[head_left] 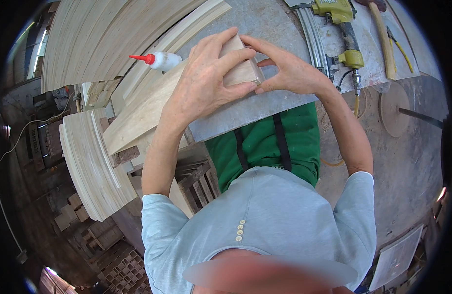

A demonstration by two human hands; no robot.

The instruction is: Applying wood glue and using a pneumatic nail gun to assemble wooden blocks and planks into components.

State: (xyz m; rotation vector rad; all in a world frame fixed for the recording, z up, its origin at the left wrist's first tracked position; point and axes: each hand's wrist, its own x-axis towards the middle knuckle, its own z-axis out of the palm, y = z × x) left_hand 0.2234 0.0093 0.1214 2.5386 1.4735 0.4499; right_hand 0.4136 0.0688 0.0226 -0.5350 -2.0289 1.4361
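Both hands press on a pale wood piece at the counter [265, 110] centre — left hand [206, 83] flat over it, right hand [289, 73] pinching its 3 o'clock corner. The wood piece [240, 73] may slide if the pressure is uneven — the glue bottle [160, 60] lies at 10 o'clock.

A small pale wooden block [243, 68] lies at the near edge of the grey metal worktop [265, 24], on the end of a long pale wooden board [142, 110] that runs off to the left. A white glue bottle with a red nozzle [160, 60] lies left of the block. A yellow pneumatic nail gun [344, 29] and a wooden-handled hammer [382, 36] lie to the right. Curved pale plywood strips [89, 161] are stacked lower left.
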